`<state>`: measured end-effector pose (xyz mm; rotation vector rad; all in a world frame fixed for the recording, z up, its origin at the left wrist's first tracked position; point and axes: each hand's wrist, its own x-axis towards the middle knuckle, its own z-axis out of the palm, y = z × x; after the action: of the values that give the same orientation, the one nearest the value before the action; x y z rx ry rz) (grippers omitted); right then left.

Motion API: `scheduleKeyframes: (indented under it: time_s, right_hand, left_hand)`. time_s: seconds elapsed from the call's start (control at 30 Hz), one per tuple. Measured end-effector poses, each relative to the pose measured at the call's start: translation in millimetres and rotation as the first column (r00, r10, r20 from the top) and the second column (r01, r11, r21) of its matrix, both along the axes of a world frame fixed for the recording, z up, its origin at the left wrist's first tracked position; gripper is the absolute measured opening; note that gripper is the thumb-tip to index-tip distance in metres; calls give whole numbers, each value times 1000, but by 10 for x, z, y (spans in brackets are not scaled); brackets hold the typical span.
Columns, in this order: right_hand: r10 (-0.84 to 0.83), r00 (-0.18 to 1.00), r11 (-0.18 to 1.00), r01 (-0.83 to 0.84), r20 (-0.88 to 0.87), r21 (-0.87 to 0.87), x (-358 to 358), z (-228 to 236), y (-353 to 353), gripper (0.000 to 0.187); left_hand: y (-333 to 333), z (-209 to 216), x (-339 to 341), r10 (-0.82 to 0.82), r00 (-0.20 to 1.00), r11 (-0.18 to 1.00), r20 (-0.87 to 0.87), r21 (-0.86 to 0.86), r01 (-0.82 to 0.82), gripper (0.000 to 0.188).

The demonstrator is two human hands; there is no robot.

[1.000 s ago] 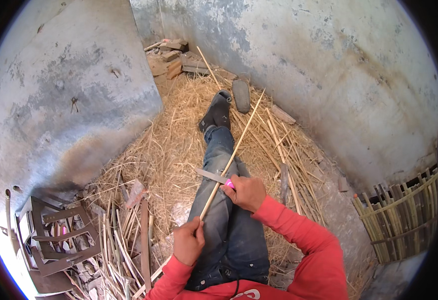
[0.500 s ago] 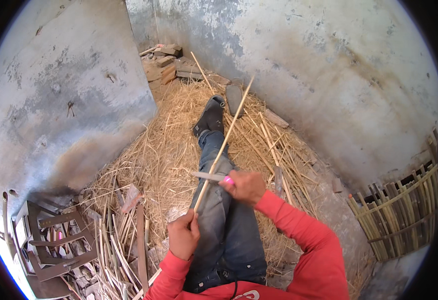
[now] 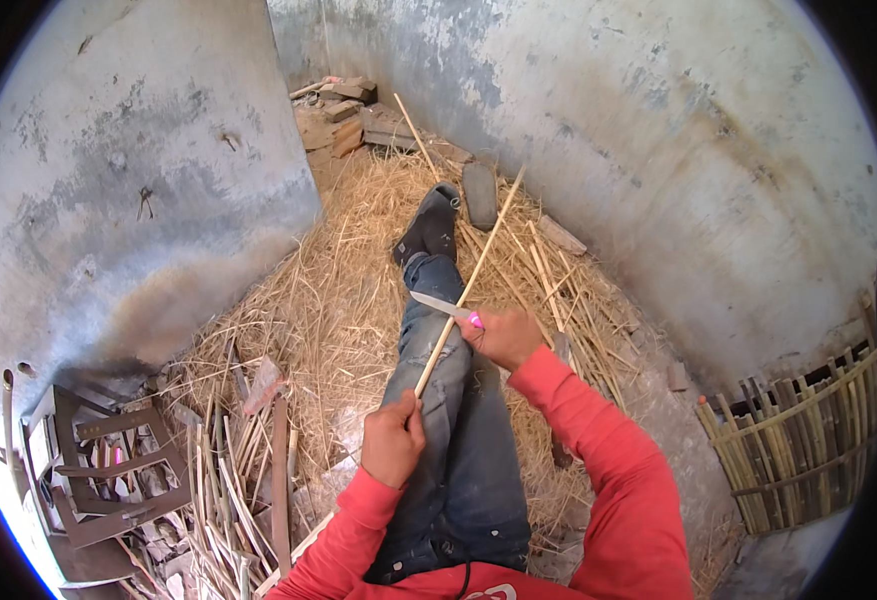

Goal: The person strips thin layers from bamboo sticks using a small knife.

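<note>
Presently, at the lower left of the frame, a stack of dark metal frames [image 3: 108,470] is noted against the grey wall [image 3: 138,180], with a loose pile of split cane strips [image 3: 228,480] just beside it on the straw [image 3: 308,300].

Left of centre, the left hand [image 3: 393,440] is seen closed in a full fist around the near end of a long pale bamboo stick [image 3: 468,285]; the fingers are wrapped tight and no gap is visible. From this hand the stick is observed to run up and to the right, its long axis set diagonally along the outstretched leg in blue jeans [image 3: 438,400], past the dark shoe [image 3: 433,225], and ending in the upper middle of the frame over the straw.

Slightly right of centre, the right hand [image 3: 503,335] is found closed on a pink-handled knife [image 3: 448,308]. The blade is pointed toward the left of the frame and is laid across the stick, touching it some way above the left fist. The right hand is thus recorded as the nearer to the point of contact; the left hand is set well below it on the same axis. The stick's free length lies beyond the blade, away from both hands.

At the far right, a woven bamboo basket [image 3: 798,440] is noted, well apart from the work.
</note>
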<state>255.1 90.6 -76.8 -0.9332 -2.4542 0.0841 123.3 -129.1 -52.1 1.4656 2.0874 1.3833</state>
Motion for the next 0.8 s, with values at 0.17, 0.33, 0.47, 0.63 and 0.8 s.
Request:
scheduleKeyframes:
  time_s: [0.17,0.33,0.47,0.63,0.8]
  right_hand:
    - [124,992,989,-125,18,75,-41,-26,316,55]
    - [-584,810,797,561,-52,-223,1174,193,1811,48]
    - [-448,889,894,444,-95,-62,904,611,1438,61]
    - [-230,970,943,202,-79,-263,480,782,537,57]
    - [-21,988,930,-37,-153,-367,284,433,91,52]
  left_hand:
    - [63,-58,-33,-1,999,1000,-42,19,2,8]
    - [-332,-60,112,-49,997,999,-53,-21,47,16]
    - [-378,-78,40,-1,1000,995,-8,-97,0,19]
    - [-295,-21,9,-6,1000,996,-8,-88,5,15]
    - [-357,-112,-18,-4,993,992,121,-121,18,20]
